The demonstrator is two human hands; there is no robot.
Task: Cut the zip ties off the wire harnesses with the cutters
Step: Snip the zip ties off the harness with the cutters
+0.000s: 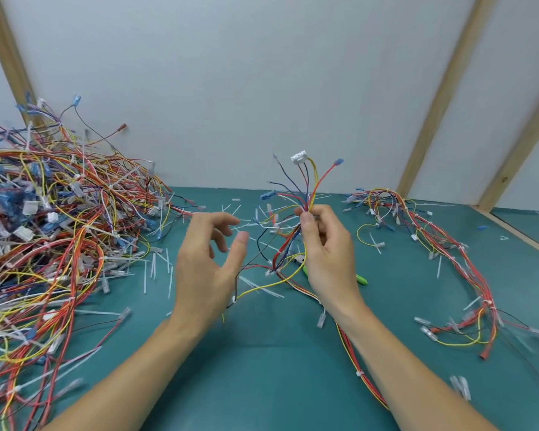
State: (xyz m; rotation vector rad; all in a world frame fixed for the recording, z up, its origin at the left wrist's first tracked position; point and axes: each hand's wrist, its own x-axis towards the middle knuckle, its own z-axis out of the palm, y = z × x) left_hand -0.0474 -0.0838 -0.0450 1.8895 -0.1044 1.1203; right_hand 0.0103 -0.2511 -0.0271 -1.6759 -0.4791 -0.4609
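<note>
Harness in right hand

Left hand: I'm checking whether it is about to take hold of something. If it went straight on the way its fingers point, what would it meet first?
Probably the loose wires of the wire harness that the right hand pinches; depth is unclear.

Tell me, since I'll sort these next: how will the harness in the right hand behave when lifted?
Probably floppy: below the right hand the harness droops onto the mat. Likely light, held by a fingertip pinch. Its splayed ends may snag.
</note>
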